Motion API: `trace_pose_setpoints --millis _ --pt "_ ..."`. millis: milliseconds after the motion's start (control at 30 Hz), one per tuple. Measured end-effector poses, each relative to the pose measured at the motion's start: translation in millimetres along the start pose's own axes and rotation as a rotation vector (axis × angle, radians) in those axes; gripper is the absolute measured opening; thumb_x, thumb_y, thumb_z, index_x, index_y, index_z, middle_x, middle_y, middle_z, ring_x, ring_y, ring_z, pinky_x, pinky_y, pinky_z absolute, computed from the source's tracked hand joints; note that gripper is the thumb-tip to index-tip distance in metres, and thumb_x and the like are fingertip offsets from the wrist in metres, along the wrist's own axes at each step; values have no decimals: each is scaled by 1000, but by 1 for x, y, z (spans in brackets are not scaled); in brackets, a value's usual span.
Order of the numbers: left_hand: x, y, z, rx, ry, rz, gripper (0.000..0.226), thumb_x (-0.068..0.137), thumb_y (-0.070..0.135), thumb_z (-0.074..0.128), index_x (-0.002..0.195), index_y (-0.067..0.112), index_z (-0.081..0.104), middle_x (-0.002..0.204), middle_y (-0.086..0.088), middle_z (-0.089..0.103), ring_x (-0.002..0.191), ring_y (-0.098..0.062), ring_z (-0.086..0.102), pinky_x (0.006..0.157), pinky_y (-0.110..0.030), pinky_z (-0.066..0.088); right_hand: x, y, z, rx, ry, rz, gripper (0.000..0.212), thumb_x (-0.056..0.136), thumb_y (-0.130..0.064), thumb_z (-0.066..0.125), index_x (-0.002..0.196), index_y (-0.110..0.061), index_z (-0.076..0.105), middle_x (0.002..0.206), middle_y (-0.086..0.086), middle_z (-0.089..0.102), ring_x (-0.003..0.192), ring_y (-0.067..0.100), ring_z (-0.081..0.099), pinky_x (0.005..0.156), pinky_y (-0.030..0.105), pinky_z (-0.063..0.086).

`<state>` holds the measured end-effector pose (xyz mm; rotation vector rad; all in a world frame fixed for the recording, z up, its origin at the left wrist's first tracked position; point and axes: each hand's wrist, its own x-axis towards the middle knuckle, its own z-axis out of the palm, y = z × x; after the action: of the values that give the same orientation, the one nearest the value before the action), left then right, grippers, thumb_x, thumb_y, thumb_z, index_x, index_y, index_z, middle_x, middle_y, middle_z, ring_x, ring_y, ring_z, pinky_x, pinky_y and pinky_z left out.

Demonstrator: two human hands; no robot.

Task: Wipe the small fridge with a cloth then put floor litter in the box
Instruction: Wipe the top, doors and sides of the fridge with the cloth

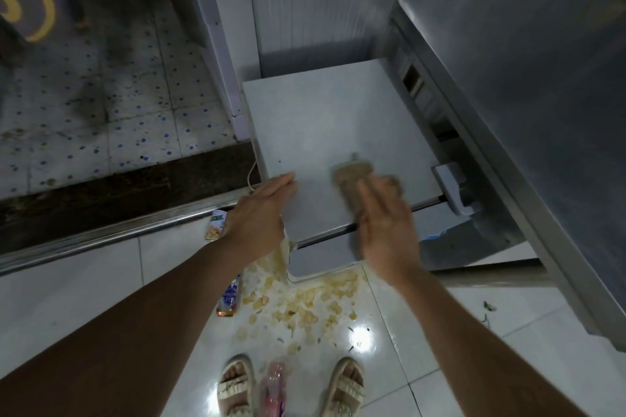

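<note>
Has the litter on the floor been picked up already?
No: chips lie scattered on the floor before the fridge, beside a bottle.

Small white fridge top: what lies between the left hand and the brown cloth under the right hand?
In the head view, only bare top of the small white fridge lies between the left hand and the brown cloth pressed by the right hand.

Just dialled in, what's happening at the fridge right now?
A person is wiping the flat white top of the small fridge. The right hand presses a brown cloth near the front edge; it is motion-blurred. The left hand rests open on the front left corner. Pale food scraps, a small carton and plastic bottles lie on the white tiled floor.
</note>
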<state>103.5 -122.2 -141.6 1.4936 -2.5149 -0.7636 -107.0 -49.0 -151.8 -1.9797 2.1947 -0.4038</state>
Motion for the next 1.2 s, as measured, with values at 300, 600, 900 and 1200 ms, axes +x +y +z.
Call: trace_pose_setpoints --millis 300,600,900,1200 --pt "-3 -1 -2 -112 -16 -5 67 85 -7 46 146 14 28 156 4 18 143 -12 17 113 -19 12 -14 -33 14 -6 78 234 54 91 -12 42 144 -6 32 152 18 25 143 34 18 119 42 1" --pt "-31 -20 -14 -109 74 -159 73 84 -1 51 147 17 20 153 -5 27 139 -20 30 113 -36 30 5 -134 47 -3 -127 -45 61 89 -17 43 147 -24 26 159 4 8 146 29 1 118 45 5" --pt "-24 -3 -9 -90 -17 -103 68 88 1 48 148 16 18 155 -4 21 141 -21 24 113 -39 28 -62 -103 39 -33 -16 -150 55 79 -13 63 133 -15 51 144 13 42 136 35 34 112 49 31" --pt "4 18 7 67 13 -23 64 86 7 52 144 16 28 153 -2 25 140 -18 24 111 -37 19 -41 19 3 70 16 15 48 96 -27 34 141 -11 39 147 17 35 138 36 30 111 55 30"
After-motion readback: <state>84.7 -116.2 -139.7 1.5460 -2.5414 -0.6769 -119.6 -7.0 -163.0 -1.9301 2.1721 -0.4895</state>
